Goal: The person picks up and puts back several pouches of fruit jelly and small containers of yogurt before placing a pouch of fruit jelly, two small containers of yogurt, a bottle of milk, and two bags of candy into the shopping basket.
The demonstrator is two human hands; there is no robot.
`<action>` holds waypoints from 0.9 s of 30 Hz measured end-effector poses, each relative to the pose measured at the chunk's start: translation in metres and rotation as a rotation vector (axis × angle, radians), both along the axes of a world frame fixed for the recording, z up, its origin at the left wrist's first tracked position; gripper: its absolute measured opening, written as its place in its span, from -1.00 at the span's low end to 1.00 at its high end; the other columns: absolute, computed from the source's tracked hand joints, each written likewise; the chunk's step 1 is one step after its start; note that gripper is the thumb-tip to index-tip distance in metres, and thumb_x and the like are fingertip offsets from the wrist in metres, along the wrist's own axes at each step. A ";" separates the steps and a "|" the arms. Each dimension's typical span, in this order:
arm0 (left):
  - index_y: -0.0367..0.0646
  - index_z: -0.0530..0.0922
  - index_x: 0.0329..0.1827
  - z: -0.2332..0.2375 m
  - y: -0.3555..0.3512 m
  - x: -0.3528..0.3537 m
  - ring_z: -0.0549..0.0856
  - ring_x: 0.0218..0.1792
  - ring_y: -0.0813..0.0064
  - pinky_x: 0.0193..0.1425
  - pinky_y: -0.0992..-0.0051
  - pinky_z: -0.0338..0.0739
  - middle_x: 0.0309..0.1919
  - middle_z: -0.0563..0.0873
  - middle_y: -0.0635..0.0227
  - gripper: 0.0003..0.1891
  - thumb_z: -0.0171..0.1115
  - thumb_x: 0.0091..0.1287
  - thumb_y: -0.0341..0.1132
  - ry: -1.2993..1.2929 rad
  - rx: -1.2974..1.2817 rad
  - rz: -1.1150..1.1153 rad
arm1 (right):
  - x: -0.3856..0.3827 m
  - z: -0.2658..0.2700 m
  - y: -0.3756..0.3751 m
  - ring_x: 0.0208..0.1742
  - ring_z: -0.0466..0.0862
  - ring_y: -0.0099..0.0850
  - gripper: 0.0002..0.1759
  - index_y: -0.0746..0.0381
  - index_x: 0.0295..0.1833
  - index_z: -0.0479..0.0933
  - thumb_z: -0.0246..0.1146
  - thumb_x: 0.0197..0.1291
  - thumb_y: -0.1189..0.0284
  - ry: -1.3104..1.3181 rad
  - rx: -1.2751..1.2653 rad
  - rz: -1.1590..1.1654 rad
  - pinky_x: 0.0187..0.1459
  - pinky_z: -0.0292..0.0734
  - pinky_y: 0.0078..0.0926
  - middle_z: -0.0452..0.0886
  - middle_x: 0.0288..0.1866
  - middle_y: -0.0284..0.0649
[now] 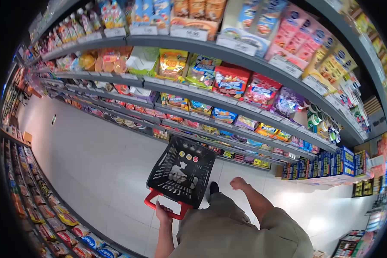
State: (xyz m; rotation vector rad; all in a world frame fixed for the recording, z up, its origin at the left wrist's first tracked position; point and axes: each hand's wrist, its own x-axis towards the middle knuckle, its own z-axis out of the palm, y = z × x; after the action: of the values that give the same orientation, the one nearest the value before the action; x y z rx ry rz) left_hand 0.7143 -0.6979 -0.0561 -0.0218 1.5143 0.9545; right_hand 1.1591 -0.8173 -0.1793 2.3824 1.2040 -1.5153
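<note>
A black plastic shopping basket stands low in front of me, left of my body. My left hand is wrapped around its red handle. Pale shapes show at the bottom of the basket, and three small round coloured spots are on its far inner wall. My right hand hangs in the air over the floor to the right of the basket, its fingers loosely curled with nothing visible in them.
Long shelves of bagged sweets and boxed snacks run across the front, close beyond the basket. Stacked blue boxes stand at the right end. Another shelf of packets lines the left side. Pale floor tiles form the aisle between.
</note>
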 end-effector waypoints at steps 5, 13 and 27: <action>0.02 0.29 -0.44 0.001 0.017 0.009 0.30 -0.77 0.56 -0.70 0.48 0.22 -0.72 0.25 0.55 -0.67 0.10 0.47 -0.09 0.207 0.065 0.019 | 0.049 -0.027 -0.064 -0.23 0.77 -0.28 -0.80 0.16 -0.33 0.67 0.27 0.12 0.27 -0.274 0.192 0.784 -0.20 0.71 -0.23 0.76 -0.28 -0.22; 0.09 0.23 -0.48 -0.006 0.038 -0.017 0.20 -0.81 0.62 -0.74 0.53 0.12 -0.76 0.18 0.62 -0.61 0.11 0.50 -0.03 0.262 0.100 -0.025 | 0.072 -0.042 -0.076 -0.17 0.77 -0.23 -0.79 0.12 -0.26 0.70 0.35 0.10 0.23 -0.101 -0.023 0.482 -0.16 0.72 -0.18 0.76 -0.23 -0.27; 0.12 0.18 -0.57 0.002 0.088 -0.120 0.23 -0.81 0.55 -0.72 0.47 0.15 -0.76 0.19 0.57 -0.52 0.07 0.53 0.01 0.273 0.104 0.024 | -0.010 0.012 -0.039 -0.36 0.79 -0.39 -0.72 0.30 -0.03 0.68 0.26 0.23 0.38 0.184 0.018 -0.433 -0.32 0.77 -0.40 0.76 -0.27 -0.15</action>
State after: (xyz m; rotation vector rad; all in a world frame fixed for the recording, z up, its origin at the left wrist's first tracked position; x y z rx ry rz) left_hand 0.5944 -0.6098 -0.0545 0.1713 1.7144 1.0878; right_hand 1.1493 -0.8564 -0.1675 2.6913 0.7540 -1.8802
